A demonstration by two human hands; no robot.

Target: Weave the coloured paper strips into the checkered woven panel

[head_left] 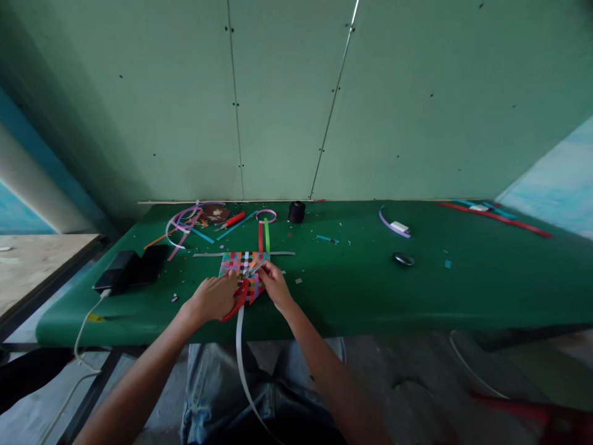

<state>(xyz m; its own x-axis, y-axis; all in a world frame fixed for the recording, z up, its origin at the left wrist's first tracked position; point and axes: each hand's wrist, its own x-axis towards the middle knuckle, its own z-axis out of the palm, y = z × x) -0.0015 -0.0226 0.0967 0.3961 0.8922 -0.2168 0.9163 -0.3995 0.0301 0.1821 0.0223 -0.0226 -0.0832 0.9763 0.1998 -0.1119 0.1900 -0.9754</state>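
A small mat woven from many-coloured flat strips [227, 264] lies near the front edge of the table, with grey, red and green strip ends sticking out. My left hand [214, 296] is closed at its left side, around a red-handled tool [239, 301] with metal jaws over the weave; pliers or scissors, I cannot tell. The fingers of my right hand [274, 281] pinch together near the jaw tips, at the mat's right side. What they hold is too small to make out. A long white strip [239, 346] hangs from the mat's near edge over my lap.
Loose strips [184, 224], a red-handled knife [235, 219] and a black spool [296, 212] lie toward the back. A black phone or power bank [115, 271] with a white cable sits at left. Rightward are a dark oval object [403, 259], a purple strip [391, 225] and red strips [500, 222].
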